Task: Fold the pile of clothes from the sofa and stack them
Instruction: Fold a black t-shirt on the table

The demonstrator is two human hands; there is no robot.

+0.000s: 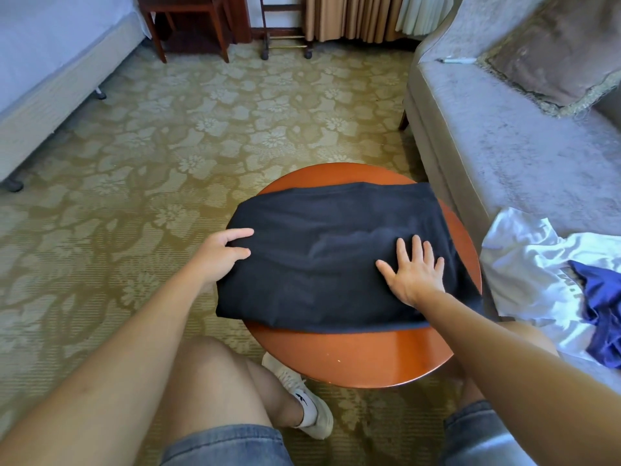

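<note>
You're pressing the soft, floppy black garment with your flat, open right hand, left hand pinching its edge; I'd be lifting by the edges.

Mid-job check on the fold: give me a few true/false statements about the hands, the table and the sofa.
1. The right hand lies flat, fingers spread, on the black garment. True.
2. The black garment lies on the carpet. False: it lies on the round table.
3. The left hand holds the black garment's left edge. True.
4. No clothes are left on the sofa. False: a white garment and a blue garment lie there.
</note>
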